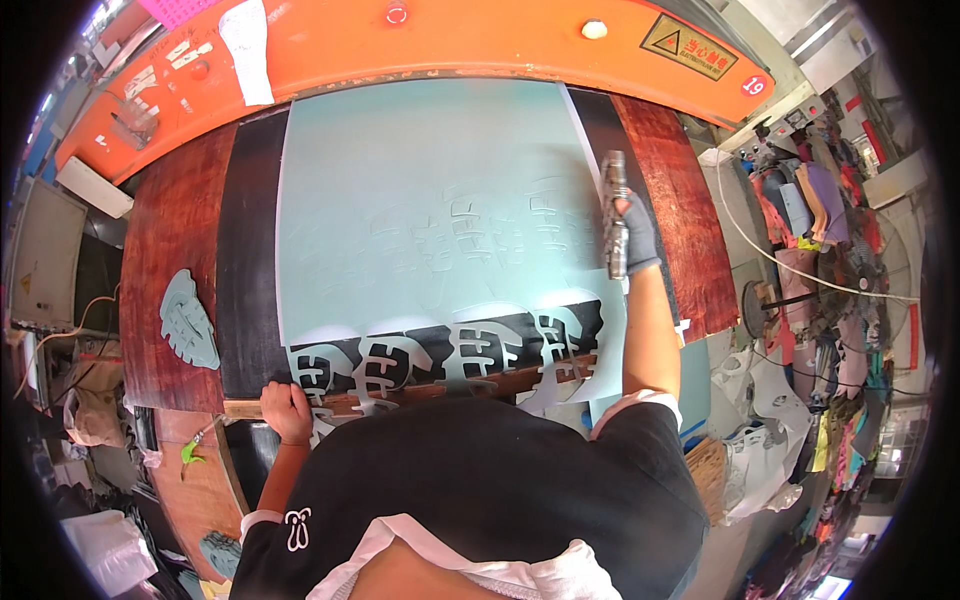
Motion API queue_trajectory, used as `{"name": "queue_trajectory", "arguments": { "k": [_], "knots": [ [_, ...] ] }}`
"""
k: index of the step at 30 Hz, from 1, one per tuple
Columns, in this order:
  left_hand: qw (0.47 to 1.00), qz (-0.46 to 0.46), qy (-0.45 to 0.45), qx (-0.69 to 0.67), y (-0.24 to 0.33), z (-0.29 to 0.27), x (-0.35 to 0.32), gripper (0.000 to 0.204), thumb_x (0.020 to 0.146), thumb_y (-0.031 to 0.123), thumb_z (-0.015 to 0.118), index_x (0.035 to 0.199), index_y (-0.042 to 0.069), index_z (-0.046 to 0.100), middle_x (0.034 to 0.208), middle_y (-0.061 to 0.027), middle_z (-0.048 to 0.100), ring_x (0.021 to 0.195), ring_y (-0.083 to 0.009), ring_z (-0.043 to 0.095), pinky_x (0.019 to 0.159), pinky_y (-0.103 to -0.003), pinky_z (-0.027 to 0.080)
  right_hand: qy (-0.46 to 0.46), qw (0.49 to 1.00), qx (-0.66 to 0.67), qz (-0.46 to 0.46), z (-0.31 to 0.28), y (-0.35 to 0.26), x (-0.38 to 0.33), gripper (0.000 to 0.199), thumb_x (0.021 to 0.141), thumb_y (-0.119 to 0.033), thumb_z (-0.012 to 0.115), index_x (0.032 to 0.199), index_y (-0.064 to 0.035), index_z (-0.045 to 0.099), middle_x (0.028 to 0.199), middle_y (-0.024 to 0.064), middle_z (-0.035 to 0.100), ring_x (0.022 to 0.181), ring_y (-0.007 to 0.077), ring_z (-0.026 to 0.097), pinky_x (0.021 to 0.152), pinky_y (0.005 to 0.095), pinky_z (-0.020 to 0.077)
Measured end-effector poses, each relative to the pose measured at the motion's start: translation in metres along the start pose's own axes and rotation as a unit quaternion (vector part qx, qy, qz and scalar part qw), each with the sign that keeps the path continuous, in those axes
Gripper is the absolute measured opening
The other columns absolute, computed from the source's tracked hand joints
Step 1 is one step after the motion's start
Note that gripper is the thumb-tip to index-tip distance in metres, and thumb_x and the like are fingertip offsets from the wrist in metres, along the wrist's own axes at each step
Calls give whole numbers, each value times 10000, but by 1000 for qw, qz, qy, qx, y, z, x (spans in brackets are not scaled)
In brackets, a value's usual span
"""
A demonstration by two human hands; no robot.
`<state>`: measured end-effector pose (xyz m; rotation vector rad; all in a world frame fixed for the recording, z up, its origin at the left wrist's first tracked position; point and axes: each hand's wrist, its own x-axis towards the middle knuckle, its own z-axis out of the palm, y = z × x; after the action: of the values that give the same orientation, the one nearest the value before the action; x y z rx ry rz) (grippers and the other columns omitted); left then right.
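At right of centre, the gloved right hand [636, 232] grips a long grey metal cutting die [614, 214], its long axis running up-down, over the pale blue sheet [420, 190]. The left hand [288, 405] clasps the board's wooden edge [245, 407] at lower left.

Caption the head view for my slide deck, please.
Gloved right hand grips a metal tool on a pale blue sheet; left hand holds the board's near edge.
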<state>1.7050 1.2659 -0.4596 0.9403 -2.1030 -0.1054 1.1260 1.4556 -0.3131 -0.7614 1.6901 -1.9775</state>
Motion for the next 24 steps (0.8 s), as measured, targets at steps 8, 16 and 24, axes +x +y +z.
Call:
{"name": "queue_trajectory", "arguments": {
  "k": [8,16,24],
  "knots": [
    [999,-42,-19,22,-1,-5,-12,195,853,115,502,676,36,484,697,-141,454,676,-343,457,609,-443,353,155,800,-579,-7,-88,3,-49,758,644,-362,735,1283,-33,495,1341,220,412,1192,344,460,958,373,417],
    [956,-242,-119,-115,-8,-9,6,435,969,330,417,764,-41,514,679,-156,512,631,-256,452,627,-365,395,105,856,-507,-7,-85,23,-110,434,776,-373,665,1001,-6,608,918,180,625,850,317,603,759,381,470],
    [963,-249,-99,-41,2,8,16,404,944,349,459,793,-18,535,694,-196,566,671,-322,564,635,-424,427,101,957,-269,39,-61,51,-148,246,864,-232,550,819,1,618,648,17,517,642,100,456,591,271,377]
  ]
}}
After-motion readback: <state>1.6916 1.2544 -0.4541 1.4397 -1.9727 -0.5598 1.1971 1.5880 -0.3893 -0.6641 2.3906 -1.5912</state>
